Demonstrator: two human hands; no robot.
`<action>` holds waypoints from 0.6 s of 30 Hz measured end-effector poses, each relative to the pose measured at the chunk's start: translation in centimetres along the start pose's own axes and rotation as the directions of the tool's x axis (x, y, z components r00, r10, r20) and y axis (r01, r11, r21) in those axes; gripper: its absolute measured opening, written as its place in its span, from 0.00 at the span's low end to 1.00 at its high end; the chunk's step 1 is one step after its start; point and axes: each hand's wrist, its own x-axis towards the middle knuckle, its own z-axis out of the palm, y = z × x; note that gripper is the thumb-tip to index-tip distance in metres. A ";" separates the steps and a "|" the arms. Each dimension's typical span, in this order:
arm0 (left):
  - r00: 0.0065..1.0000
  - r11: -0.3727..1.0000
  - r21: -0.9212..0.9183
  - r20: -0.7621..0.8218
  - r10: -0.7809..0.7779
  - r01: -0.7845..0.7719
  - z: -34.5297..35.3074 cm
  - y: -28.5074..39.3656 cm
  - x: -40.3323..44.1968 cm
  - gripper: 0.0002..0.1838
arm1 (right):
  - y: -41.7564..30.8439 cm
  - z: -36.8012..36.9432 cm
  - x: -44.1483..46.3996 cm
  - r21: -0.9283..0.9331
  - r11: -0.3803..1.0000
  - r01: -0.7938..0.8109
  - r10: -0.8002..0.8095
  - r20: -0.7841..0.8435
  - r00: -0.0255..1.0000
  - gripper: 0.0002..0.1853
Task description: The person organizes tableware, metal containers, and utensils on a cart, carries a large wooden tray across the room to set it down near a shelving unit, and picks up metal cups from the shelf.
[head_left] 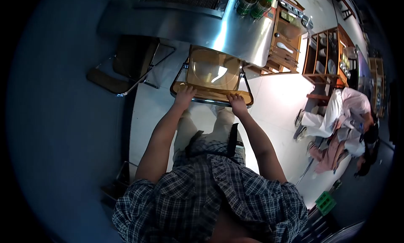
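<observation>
Both hands rest on the back of a translucent amber chair (pixel 213 70) with a metal frame, which stands at the edge of a steel table (pixel 181 26). On the left part of the backrest's top edge lies my left hand (pixel 185 96), its fingers curled over the rim. My right hand (pixel 237 103) holds the same edge near its right end, fingers bent over it. The chair's seat reaches partly under the table.
A dark folding chair (pixel 130 60) stands to the left. Green-capped bottles (pixel 253 4) are on the table. A wooden cart (pixel 288 41) and a shelf (pixel 322 54) stand at the right, with two seated people beyond. A green crate (pixel 325 203) lies lower right.
</observation>
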 end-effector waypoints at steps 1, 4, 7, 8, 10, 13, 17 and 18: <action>0.999 0.997 0.052 -0.014 0.048 -0.048 -0.1 -1.6 -0.3 0.27 | -1.8 0.0 0.3 -0.010 0.999 -0.038 0.038 0.030 0.999 0.29; 0.993 0.992 0.055 0.046 0.112 -0.115 -1.7 -5.8 -1.4 0.28 | -6.7 1.5 1.1 0.035 0.994 -0.106 0.106 0.008 0.994 0.29; 0.978 0.975 0.118 0.109 0.178 -0.190 -0.4 -10.8 -1.6 0.27 | -11.7 3.3 1.9 0.094 0.981 -0.171 0.173 -0.015 0.985 0.30; 0.976 0.973 0.116 0.108 0.187 -0.199 -0.4 -12.1 -2.1 0.27 | -13.1 3.7 2.5 0.118 0.975 -0.189 0.192 -0.011 0.981 0.30; 0.978 0.974 0.118 0.102 0.180 -0.192 -0.5 -14.0 -3.2 0.26 | -15.8 4.4 3.0 0.106 0.974 -0.201 0.205 -0.028 0.978 0.32; 0.984 0.977 0.149 0.123 0.132 -0.150 0.2 -15.3 -5.4 0.25 | -18.0 5.8 3.6 0.081 0.978 -0.192 0.195 -0.031 0.980 0.25; 0.988 0.985 0.087 0.041 0.146 -0.150 3.6 -17.5 -7.5 0.25 | -19.4 6.9 4.2 0.063 0.986 -0.152 0.153 -0.020 0.988 0.27; 0.990 0.989 0.064 0.040 0.133 -0.136 3.7 -17.2 -7.7 0.26 | -19.3 6.9 4.1 0.044 0.987 -0.153 0.154 -0.016 0.988 0.29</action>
